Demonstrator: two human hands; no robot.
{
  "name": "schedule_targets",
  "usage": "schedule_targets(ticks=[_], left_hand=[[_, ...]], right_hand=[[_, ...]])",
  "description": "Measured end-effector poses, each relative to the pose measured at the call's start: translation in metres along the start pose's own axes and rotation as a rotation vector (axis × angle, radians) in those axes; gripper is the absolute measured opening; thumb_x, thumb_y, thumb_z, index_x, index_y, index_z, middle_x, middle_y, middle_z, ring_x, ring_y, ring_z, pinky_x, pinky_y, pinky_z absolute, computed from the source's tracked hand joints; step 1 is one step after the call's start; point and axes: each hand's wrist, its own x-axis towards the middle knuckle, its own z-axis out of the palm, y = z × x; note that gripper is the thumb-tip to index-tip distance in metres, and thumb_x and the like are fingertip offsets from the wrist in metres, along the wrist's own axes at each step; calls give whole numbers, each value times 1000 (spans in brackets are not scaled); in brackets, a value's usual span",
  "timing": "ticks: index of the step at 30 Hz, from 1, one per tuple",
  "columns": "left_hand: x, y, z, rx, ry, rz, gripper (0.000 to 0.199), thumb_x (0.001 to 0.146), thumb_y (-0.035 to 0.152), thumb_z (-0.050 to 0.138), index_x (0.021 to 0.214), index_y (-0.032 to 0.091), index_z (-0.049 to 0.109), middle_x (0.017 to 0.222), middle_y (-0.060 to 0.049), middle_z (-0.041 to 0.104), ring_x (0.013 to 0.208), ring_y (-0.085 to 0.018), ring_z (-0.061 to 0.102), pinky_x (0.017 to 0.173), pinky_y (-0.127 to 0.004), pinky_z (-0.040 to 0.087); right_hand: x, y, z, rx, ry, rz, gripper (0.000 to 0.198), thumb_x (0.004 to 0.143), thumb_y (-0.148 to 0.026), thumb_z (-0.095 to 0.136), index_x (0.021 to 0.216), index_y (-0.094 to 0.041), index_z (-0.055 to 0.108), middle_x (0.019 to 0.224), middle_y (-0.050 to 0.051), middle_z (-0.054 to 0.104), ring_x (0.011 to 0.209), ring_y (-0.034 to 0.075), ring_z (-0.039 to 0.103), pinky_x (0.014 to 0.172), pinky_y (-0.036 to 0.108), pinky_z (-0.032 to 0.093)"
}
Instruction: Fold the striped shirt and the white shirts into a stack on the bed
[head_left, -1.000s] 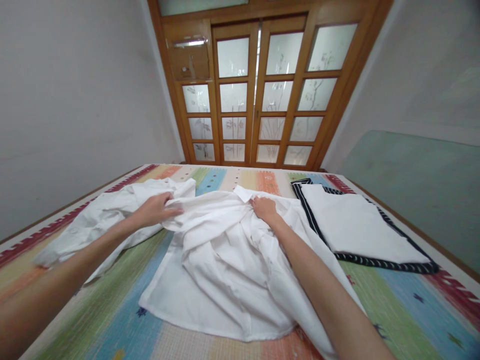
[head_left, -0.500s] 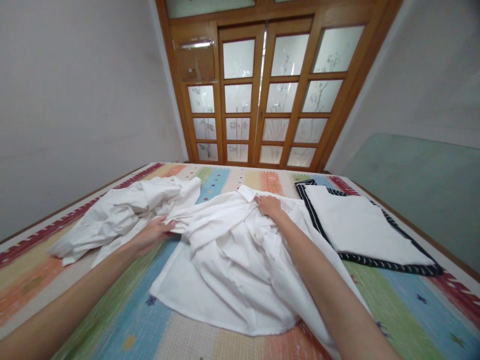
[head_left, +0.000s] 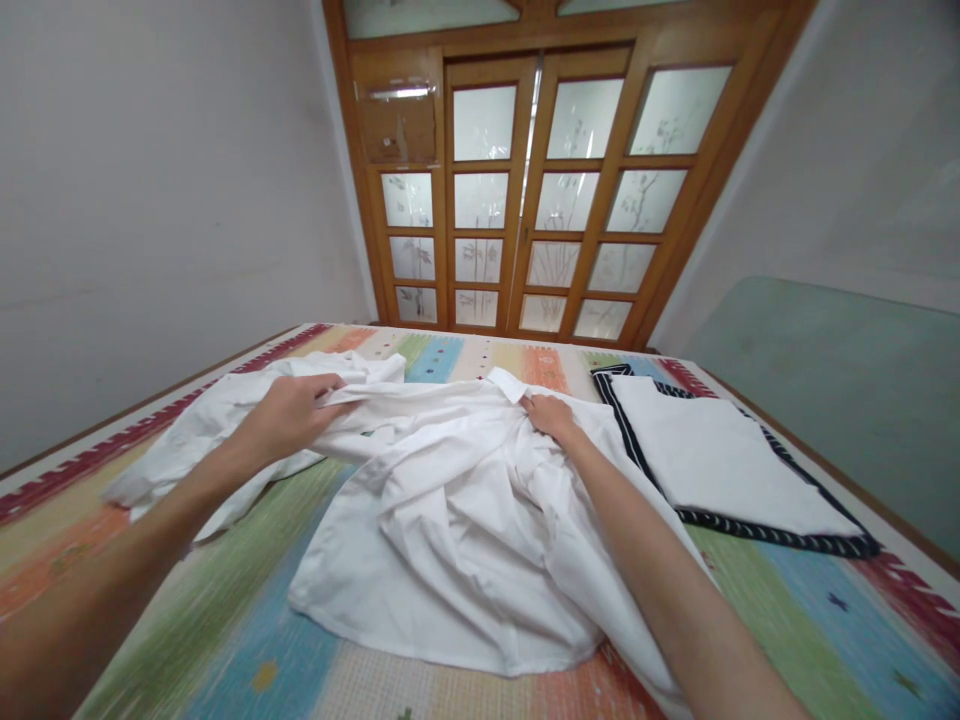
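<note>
A rumpled white shirt (head_left: 465, 540) with a collar lies across the middle of the striped cloth. My left hand (head_left: 296, 408) pinches its left side, probably a sleeve or shoulder, and holds that part raised and stretched to the left. Just below the collar, my right hand (head_left: 551, 415) grips bunched fabric, its fingertips partly hidden in the folds. Behind and beneath my left hand lies a second crumpled white garment (head_left: 202, 420), spread toward the left edge.
Folded white cloth (head_left: 735, 450) rests on a folded black garment with white stripes (head_left: 795, 538) at the right. A multicoloured striped cloth (head_left: 262, 600) covers the surface. Wooden doors (head_left: 525, 200) with glass panes stand beyond, between grey walls.
My left hand has risen and moved slightly left and away, pulling the shirt's left part up and taut. My right hand keeps its grip near the collar, shifted slightly right.
</note>
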Motion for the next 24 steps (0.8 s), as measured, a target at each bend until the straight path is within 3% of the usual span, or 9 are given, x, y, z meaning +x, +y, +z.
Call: schedule_targets(ticks=[3, 6, 8, 12, 14, 17, 21, 24], left_hand=[[-1, -7, -6, 194, 104, -28, 45, 75, 66, 52, 70, 22, 61, 71, -7, 67, 80, -28, 64, 75, -30, 44], [-2, -22, 8, 199, 86, -147, 54, 79, 70, 42, 67, 21, 60, 78, -13, 70, 87, -33, 65, 80, -36, 46], [-4, -34, 19, 75, -4, -241, 54, 76, 71, 45, 69, 21, 62, 84, -14, 72, 92, -36, 65, 82, -39, 48], [-15, -56, 25, -382, -235, -302, 50, 54, 58, 76, 89, 23, 68, 99, -9, 74, 99, -33, 66, 79, -32, 52], [-20, -61, 19, -501, -321, -284, 55, 45, 46, 83, 93, 24, 68, 102, -7, 73, 98, -31, 66, 75, -29, 53], [-14, -65, 0, -429, -340, -197, 50, 46, 41, 80, 91, 23, 67, 97, -3, 73, 98, -30, 65, 73, -27, 52], [16, -73, -34, -210, -296, -14, 42, 54, 33, 72, 93, 19, 67, 96, 0, 72, 96, -25, 62, 80, -25, 48], [38, -73, -59, 25, -166, -57, 41, 58, 23, 63, 98, 16, 67, 86, 0, 71, 85, -22, 61, 77, -26, 46]], right_hand=[[1, 2, -4, 35, -21, -20, 56, 102, -45, 24, 120, -10, 64, 124, 22, 64, 116, 28, 61, 88, 33, 45], [-1, 2, -10, 59, -40, -61, 47, 102, -41, 32, 120, -13, 65, 124, 17, 66, 111, 23, 64, 84, 26, 45], [-5, 1, -16, 71, -53, -84, 40, 100, -36, 38, 119, -14, 66, 121, 13, 68, 106, 20, 66, 80, 22, 45], [-16, -1, -24, 70, -78, -109, 34, 97, -34, 47, 109, -15, 72, 110, 9, 74, 96, 18, 68, 75, 19, 44], [-19, -3, -24, 65, -81, -114, 35, 97, -36, 47, 107, -15, 74, 107, 9, 74, 95, 18, 69, 74, 19, 43], [-19, -7, -22, 54, -76, -107, 39, 98, -38, 45, 106, -14, 75, 109, 11, 74, 98, 19, 68, 75, 20, 44], [-11, -12, -16, 42, -56, -88, 36, 93, -39, 53, 107, -15, 75, 116, 12, 72, 105, 21, 66, 78, 21, 45], [-4, -15, -13, 38, -45, -63, 32, 88, -35, 58, 108, -16, 75, 114, 11, 72, 105, 21, 66, 79, 22, 46]])
